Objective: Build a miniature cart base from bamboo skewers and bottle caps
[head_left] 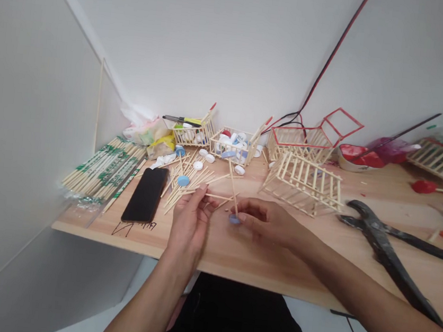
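Observation:
My left hand [193, 213] is closed in a pinch on a thin wooden stick [218, 196], which lies roughly level and points toward my other hand. My right hand [265, 220] grips a second wooden stick [232, 184] near its lower end; this one leans up and away. A blue bottle cap [233, 219] is at the right fingertips, by the foot of that stick. Whether the cap is joined to it I cannot tell. Beyond my left hand, many loose sticks [170, 192] lie in a pile with a light blue cap [183, 181] on top.
Left are a black phone [145, 194] and wrapped chopsticks [104, 171]. Behind stand stick-built carts [191, 135] holding bottle caps [234, 145], a red-rimmed cart [300, 137] and a plain stick frame [303, 183]. Right lie large pliers [381, 240] and a red paint bowl [360, 159].

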Motion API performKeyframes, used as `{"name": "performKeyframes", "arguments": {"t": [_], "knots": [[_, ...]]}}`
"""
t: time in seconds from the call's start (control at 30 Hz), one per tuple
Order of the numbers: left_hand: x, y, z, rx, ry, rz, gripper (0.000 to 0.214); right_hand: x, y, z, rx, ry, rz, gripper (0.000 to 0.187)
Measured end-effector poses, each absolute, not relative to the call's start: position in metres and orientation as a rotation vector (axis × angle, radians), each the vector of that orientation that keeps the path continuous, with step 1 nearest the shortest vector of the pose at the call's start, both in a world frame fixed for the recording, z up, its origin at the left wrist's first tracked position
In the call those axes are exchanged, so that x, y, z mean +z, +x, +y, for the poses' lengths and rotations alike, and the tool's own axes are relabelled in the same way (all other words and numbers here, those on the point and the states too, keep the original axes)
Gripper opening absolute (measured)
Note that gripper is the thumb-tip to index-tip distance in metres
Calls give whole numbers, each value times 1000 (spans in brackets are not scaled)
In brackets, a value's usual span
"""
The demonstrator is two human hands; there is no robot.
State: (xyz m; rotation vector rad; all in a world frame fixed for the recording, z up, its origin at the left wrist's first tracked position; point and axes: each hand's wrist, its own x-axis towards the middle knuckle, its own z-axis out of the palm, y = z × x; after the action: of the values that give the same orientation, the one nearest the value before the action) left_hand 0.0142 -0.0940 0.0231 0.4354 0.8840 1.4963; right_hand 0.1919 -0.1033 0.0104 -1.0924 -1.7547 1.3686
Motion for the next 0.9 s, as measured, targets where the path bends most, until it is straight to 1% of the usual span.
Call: {"name": "performKeyframes", "arguments": {"t": [0.13, 0.3, 0.47, 0.67, 0.8, 0.9], "knots": [[19, 20, -97, 1491, 419, 865, 17, 11, 192, -104, 1478, -1126, -1689, 28], [16, 21, -106, 1458, 355, 867, 20, 11, 199, -100, 1422, -1254, -1700, 24], [13, 18, -122, 1366, 467, 907, 34, 14, 209, -96, 1363, -1369, -1767, 22], [8, 9, -142, 1204, 608, 920, 44, 23, 220, -90, 1358, -1472, -1905, 19], [14, 3, -155, 1101, 555, 943, 57, 37, 227, -89, 1436, -1536, -1979, 22], [20, 1, -166, 1059, 494, 958, 64, 46, 233, -89, 1412, -1597, -2104, 22]]}}
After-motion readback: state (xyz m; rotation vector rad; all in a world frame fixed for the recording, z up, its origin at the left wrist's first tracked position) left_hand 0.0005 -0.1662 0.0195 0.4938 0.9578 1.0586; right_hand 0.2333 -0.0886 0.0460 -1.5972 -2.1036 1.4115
